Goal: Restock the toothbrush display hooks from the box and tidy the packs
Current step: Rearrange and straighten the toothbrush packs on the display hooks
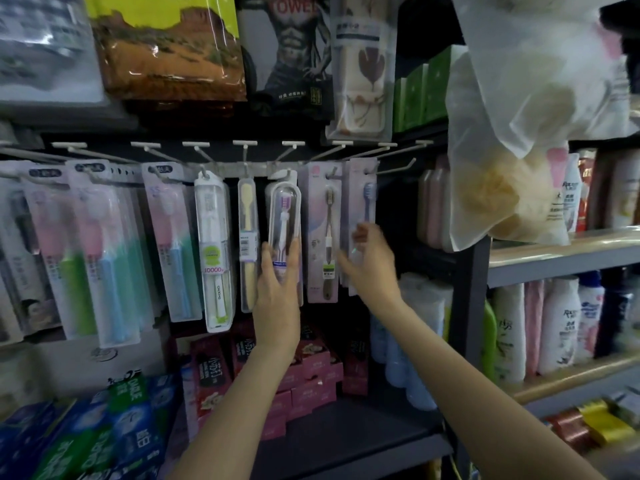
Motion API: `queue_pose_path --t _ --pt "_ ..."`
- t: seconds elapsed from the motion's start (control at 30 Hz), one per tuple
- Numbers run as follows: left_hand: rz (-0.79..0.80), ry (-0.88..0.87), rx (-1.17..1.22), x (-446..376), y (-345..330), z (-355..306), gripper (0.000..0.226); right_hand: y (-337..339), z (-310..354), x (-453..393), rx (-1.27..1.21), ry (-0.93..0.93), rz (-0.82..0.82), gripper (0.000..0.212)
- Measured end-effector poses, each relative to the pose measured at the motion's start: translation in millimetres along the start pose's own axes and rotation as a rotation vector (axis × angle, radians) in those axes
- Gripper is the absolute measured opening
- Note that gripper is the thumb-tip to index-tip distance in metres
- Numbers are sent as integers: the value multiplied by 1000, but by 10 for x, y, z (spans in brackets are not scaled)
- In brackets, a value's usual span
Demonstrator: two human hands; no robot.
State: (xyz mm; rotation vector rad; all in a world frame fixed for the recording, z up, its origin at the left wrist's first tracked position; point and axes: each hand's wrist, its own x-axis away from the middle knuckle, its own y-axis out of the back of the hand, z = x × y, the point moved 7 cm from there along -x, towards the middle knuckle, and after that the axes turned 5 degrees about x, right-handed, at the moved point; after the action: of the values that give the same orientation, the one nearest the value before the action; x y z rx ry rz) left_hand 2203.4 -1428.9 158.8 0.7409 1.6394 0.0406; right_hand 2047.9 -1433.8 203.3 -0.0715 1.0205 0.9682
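Gripping purple toothbrush pack (pixel 284 226) on hook, my left hand (pixel 277 289) clamped round base; right hand (pixel 369 261) at 3 o'clock pinching blue toothbrush pack (pixel 363 216).

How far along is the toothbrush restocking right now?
Most hooks already carry packs, from the pink and blue ones on the left across to the blue toothbrush pack. In hand: the left hand holds the clear purple toothbrush case on its hook, and the right hand touches the blue pack. Left: the far-right hook is bare. No box is in view.
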Motion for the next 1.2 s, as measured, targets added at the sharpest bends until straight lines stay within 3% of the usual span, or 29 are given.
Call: queue_pose_path --t 0.1,0.2,0.43,0.7,1.03,1.2 --pt "-2 -31 -61 -11 37 72 101 -339 -29 -24 30 -102 189 78" --pt "12 -38 -100 -28 64 150 103 -553 -98 -96 -59 -260 227 91" --pt "-20 -35 -128 -43 34 138 102 -714 -124 -316 -58 -318 8 82" --pt "-29 -40 -160 -54 31 174 103 -845 -149 -435 -153 -343 -73 65" --pt "-28 -40 -141 -40 -19 169 100 -730 -130 -345 -73 -329 -31 63" --pt "-11 -23 -133 -31 -21 126 104 -570 -109 -274 -40 -337 83 83"
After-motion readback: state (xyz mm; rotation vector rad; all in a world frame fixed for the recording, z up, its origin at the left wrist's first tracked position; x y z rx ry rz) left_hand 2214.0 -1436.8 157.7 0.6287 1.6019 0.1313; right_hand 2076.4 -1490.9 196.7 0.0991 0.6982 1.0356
